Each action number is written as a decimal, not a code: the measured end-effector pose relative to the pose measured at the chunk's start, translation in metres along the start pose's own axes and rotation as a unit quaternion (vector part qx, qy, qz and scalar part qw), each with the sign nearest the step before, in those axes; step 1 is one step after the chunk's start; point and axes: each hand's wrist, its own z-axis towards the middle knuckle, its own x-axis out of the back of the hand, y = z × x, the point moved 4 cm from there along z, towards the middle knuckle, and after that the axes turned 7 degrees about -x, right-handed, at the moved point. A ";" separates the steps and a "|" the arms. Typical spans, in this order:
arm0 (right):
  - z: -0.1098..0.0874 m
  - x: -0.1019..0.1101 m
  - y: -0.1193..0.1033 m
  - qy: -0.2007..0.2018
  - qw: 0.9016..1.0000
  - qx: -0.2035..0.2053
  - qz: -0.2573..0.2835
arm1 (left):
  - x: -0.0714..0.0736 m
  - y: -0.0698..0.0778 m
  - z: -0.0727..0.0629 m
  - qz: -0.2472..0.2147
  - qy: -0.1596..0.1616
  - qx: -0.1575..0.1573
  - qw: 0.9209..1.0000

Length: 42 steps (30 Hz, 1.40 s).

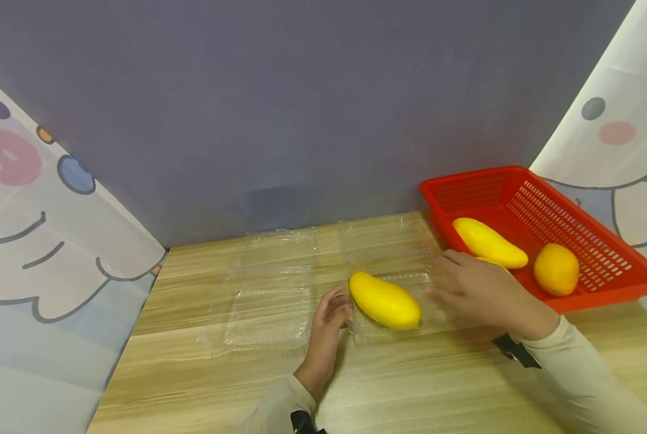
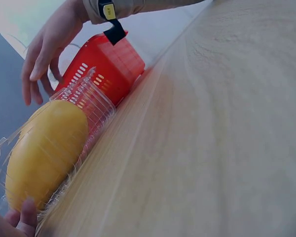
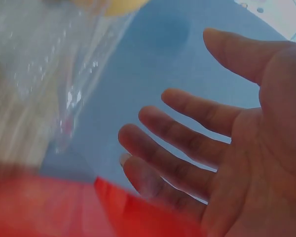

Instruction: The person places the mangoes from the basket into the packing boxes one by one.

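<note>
A yellow mango (image 1: 384, 301) lies in the near half of an open clear plastic clamshell box (image 1: 431, 278). My left hand (image 1: 330, 312) is at the box's left edge, holding it with bent fingers; in the left wrist view its fingertips (image 2: 28, 211) are right at the wall beside the mango's near end. To the right of the box, my right hand (image 1: 478, 290) hovers by the red basket's near left side. Its fingers are spread and the palm holds nothing, as the right wrist view shows.
The red plastic basket (image 1: 616, 241) at the right holds another mango (image 1: 488, 242), an orange (image 1: 556, 269) and a yellow fruit partly hidden by my right hand. A second open clear box (image 1: 269, 316) lies left on the wooden table (image 1: 193, 386). A grey panel (image 1: 302, 120) stands behind.
</note>
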 end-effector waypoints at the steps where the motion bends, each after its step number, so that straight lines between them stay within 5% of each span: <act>1: -0.002 0.003 0.003 0.001 1.000 -0.006 0.001 | 0.000 0.000 0.000 0.001 0.000 0.000 1.000; 14: -0.009 0.031 0.049 -0.013 0.993 -0.117 -0.023 | 0.002 0.000 -0.001 0.005 -0.004 0.000 1.000; 27: -0.010 0.018 0.074 -0.106 0.981 -0.154 -0.047 | 0.001 0.001 0.000 0.004 -0.001 -0.001 1.000; 42: -0.004 0.006 0.086 -0.141 0.968 -0.196 -0.063 | 0.001 0.001 0.001 0.001 -0.003 -0.003 1.000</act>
